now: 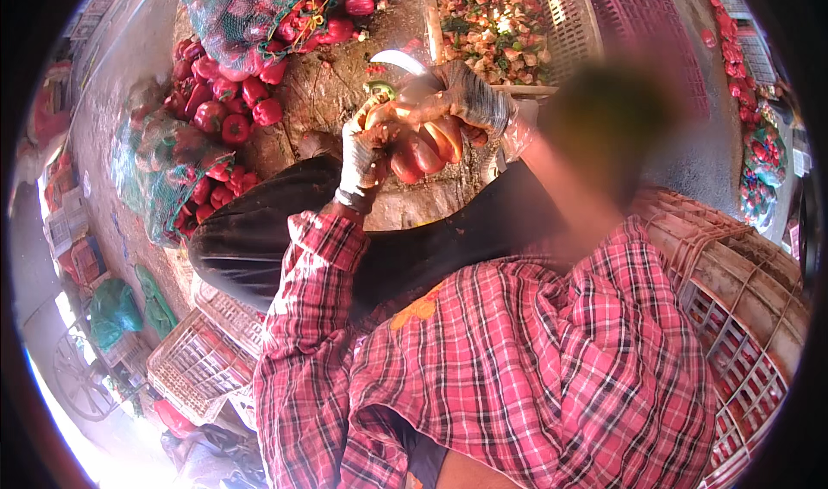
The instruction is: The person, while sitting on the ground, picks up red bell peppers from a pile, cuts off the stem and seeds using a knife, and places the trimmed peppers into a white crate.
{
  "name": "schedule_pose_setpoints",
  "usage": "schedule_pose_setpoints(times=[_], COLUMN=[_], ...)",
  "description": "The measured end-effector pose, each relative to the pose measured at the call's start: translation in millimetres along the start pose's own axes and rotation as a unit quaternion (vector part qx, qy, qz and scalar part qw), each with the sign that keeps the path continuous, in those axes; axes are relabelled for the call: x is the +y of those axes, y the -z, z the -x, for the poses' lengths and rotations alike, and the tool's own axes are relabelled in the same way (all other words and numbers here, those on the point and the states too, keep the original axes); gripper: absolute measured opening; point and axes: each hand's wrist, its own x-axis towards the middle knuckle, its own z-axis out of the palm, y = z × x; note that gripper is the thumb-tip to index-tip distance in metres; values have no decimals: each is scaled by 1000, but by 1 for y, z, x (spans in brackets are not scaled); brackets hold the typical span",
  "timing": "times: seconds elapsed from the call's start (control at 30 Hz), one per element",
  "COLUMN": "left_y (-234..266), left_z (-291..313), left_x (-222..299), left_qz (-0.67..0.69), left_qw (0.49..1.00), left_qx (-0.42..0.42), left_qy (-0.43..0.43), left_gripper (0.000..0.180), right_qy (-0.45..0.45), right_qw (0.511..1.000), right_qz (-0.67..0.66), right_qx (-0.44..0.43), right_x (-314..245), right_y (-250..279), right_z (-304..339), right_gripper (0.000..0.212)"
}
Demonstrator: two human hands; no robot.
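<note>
In front of me, both hands are at a red bell pepper [411, 159]. My left hand [362, 148], in a stained pale glove, is closed around its left side. A green stem [379, 87] shows by the left fingertips. My right hand [470, 99], in a dark-stained grey glove, is closed on a knife [398, 59] with a curved, shiny blade. That blade sticks out to the left above the pepper. The knife's handle is hidden in the right hand. Right fingers also rest against the pepper's upper right side.
Piled red peppers [224, 101] and green mesh sacks [159, 170] lie at left. A crate of cut pepper scraps [492, 23] stands ahead. Plastic crates [203, 364] sit lower left and at right [733, 316]. A dark blurred shape [612, 127] covers part of the right side.
</note>
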Motion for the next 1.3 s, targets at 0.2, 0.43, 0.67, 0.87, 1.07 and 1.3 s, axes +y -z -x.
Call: schedule_pose_setpoints(times=[0.2, 0.43, 0.67, 0.87, 1.07, 1.3], left_y=[29, 37, 31, 14, 5, 15], left_z=[-5, -7, -19, -26, -19, -20], left_x=[-33, -28, -28, -41, -35, -38], left_qz=[153, 180, -155, -148, -178, -170], left_qw=[987, 983, 964, 968, 968, 950], left_qx=[-51, -3, 118, 47, -2, 62], left_qy=[-4, -38, -179, -198, -174, -256], left_gripper=[30, 30, 40, 48, 50, 35], right_qy=[71, -48, 76, 63, -18, 189], right_qw=[995, 995, 954, 991, 976, 974], right_qz=[24, -85, 2, 37, 4, 113], right_qx=[-66, 36, 290, 114, 216, 61], right_x=[8, -12, 15, 57, 24, 47], right_y=[15, 0, -6, -13, -30, 2], right_z=[-6, 3, -9, -27, -14, -9], right_gripper=[32, 35, 19, 35, 27, 36])
